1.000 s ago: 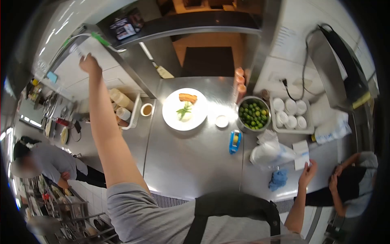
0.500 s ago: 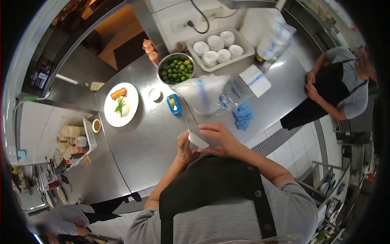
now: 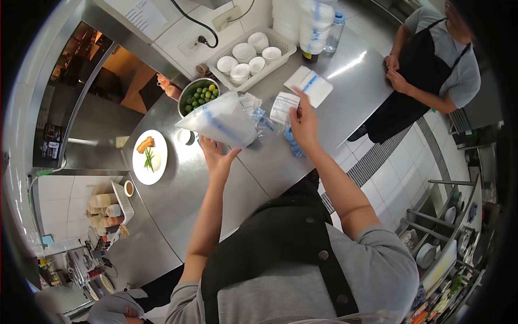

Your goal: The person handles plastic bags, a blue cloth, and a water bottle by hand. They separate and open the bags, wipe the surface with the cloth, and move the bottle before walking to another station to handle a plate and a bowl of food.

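Observation:
My right hand [image 3: 304, 125] pinches a small printed white paper slip [image 3: 284, 108] above the steel counter [image 3: 210, 213]. My left hand [image 3: 217, 157], fingers spread, is beside the lower edge of a filled clear plastic bag [image 3: 221, 121] with blue print. A small blue object, mostly hidden, shows behind its fingers. Left of the bag sits a small white cup [image 3: 185, 136]. Beyond my right hand lies a white packet [image 3: 309, 86] with a blue stripe, and a blue cloth [image 3: 294, 144] is partly covered by my wrist.
A white plate [image 3: 157, 171] of food stands on the left. A steel bowl of green limes [image 3: 199, 99] and a basket [image 3: 280, 60] of small white bowls stand at the back. Sauce bottles [image 3: 102, 209] are at far left. A person in a black apron [image 3: 418, 78] stands at right.
My hands have moved apart and forward. The right now holds the slip farther right; the left has opened near the bag. The view has shifted and turned.

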A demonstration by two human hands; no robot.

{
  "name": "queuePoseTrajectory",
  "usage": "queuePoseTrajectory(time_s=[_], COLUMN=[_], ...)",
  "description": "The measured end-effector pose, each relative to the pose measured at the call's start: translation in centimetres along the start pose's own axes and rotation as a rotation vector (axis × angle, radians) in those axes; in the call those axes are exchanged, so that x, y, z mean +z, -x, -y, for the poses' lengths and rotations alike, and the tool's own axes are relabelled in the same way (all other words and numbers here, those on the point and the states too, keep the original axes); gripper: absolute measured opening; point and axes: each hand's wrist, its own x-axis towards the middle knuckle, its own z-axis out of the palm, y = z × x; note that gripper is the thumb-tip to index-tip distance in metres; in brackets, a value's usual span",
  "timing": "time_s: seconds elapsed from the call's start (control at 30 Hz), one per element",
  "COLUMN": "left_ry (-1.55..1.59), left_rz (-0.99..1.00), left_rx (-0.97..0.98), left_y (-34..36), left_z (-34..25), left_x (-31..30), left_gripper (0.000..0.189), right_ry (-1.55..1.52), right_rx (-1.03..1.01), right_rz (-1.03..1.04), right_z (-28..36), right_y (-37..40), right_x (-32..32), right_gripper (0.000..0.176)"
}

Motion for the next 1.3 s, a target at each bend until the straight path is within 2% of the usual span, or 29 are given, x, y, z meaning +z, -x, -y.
queuePoseTrajectory(time_s=[0.07, 0.1, 0.13, 0.2, 0.27, 0.37, 0.43, 0.5, 0.63, 0.73, 0.8, 0.9, 0.97, 1.03, 1.07, 1.13, 1.2, 1.23, 1.3], left_ry=[-0.079, -0.129, -0.177, -0.244, -0.304, -0.345, -0.321, -0.302, -0.352, -0.37, -0.389, -0.303, -0.264, -0.278, -0.261, -0.226, -0.143, -0.102, -0.067], left_rz=[0.05, 0.067, 0.083, 0.009, -0.047, -0.079, -0.073, -0.094, -0.09, -0.123, -0.127, -0.12, -0.107, -0.084, -0.074, -0.053, -0.055, -0.059, -0.05], left_rx=[0.058, 0.085, 0.11, 0.159, 0.172, 0.142, 0.123, 0.114, 0.136, 0.147, 0.15, 0.143, 0.155, 0.196, 0.154, 0.066, 0.118, 0.148, 0.041], left_y=[-1.2, -1.6, -2.0, -2.2, -2.0, -2.1, -2.1, -1.7, -0.7, -0.2, -0.2, -0.4, -0.2, -0.5, -0.5, -0.3, -0.3, -0.4, -0.3], left_z=[2.0, 2.9, 3.9, 5.0, 5.3, 4.7, 4.7, 5.2, 6.0, 5.5, 6.3, 6.5, 6.8, 7.5, 7.7, 7.6, 7.2, 7.1, 7.1], left_x=[0.7, 1.0, 1.3, 2.4, 3.2, 3.7, 3.4, 2.8, 1.2, 0.7, 0.2, 0.0, -0.2, -0.4, -0.5, -0.3, -0.1, 0.0, 0.0], left_gripper=[0.091, 0.095, 0.101, 0.089, 0.08, 0.073, 0.069, 0.068, 0.063, 0.058, 0.06, 0.061, 0.06, 0.06, 0.06, 0.059, 0.059, 0.059, 0.059], right_ry=[0.317, 0.294, 0.295, 0.3, 0.128, 0.108, 0.064, 0.062, 0.31, 0.265, 0.141, 0.362, 0.478, 0.614, 0.701, 0.819, 0.878, 0.835, 0.741], right_rx=[-0.049, -0.02, -0.096, -0.248, -0.127, -0.263, -0.137, -0.018, 0.133, 0.145, 0.147, 0.148, 0.047, 0.049, -0.037, -0.153, -0.213, -0.235, -0.292], right_rz=[0.1, 0.048, 0.064, 0.101, 0.2, 0.297, 0.357, 0.402, 0.507, 0.497, 0.498, 0.395, 0.117, 0.144, 0.207, 0.335, 0.462, 0.531, 0.668], right_z=[-3.5, -3.9, -4.2, -3.1, -1.0, 0.3, -0.6, -4.6, -12.6, -14.5, -12.4, -8.5, -13.1, -12.5, -12.0, -10.5, -9.1, -9.5, -9.9], right_y=[-1.5, -2.1, -2.8, -3.9, -4.9, -7.1, -7.9, -8.0, -6.1, -4.3, -3.8, -3.5, -2.7, -1.7, -0.7, 2.4, 5.6, 6.4, 6.4], right_x=[-0.2, 1.0, 1.8, 3.5, 5.5, 8.6, 11.0, 13.4, 15.0, 13.8, 11.9, 6.9, 3.3, -1.2, -2.8, -4.3, -4.7, -4.9, -4.4], right_gripper=[0.034, 0.024, 0.023, 0.021, 0.018, 0.025, 0.03, 0.039, 0.043, 0.048, 0.051, 0.053, 0.049, 0.042, 0.037, 0.03, 0.025, 0.028, 0.033])
